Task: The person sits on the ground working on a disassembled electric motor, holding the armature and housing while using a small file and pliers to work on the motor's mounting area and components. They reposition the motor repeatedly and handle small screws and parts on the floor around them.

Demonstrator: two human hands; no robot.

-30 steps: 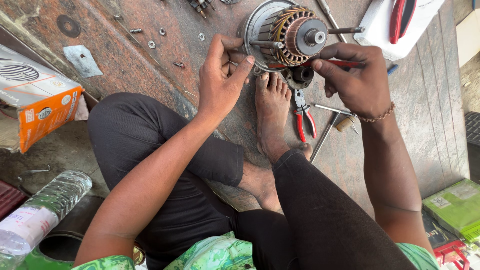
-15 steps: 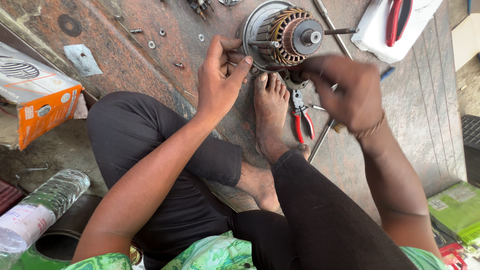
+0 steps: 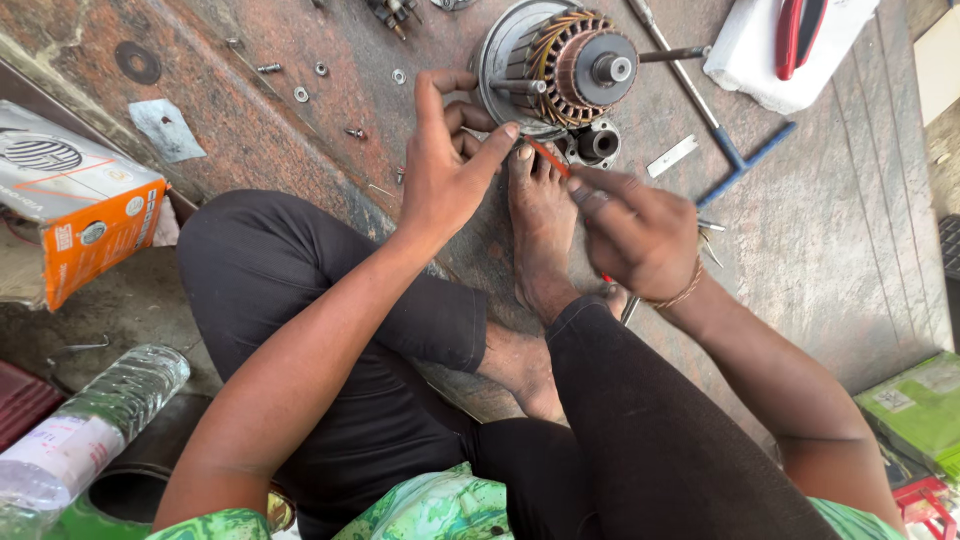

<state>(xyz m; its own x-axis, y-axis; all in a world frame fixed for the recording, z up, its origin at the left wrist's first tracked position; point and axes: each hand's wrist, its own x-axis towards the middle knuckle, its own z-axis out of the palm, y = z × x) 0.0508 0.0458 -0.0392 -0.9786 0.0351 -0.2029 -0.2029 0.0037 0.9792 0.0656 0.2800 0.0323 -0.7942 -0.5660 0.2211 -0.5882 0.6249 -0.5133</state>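
From my seat I cannot see all of the red-handled pliers: only a short stretch of red shows between the two hands, and the rest is hidden under the right hand, with a sliver of red and grey metal peeking out below the wrist. Whether the tool's tip touches anything I cannot tell. The motor winding, a round metal housing with copper coils and a shaft, is cut at the top edge of the view. A small grey bracket lies just beside it, partly covered by the fingers.

At the far left sits an orange and white cardboard box with a round grille drawing, its left side cut off. At the lower left lies a clear plastic bottle with a white label. A green package is cut by the right edge, and a white cloth with a red tool on it lies at the top right.

The left hand rests open, fingers spread against the housing's lower rim, holding nothing. The right hand's fingers are curled closed around the pliers, which lie over the bare foot, just below the winding.
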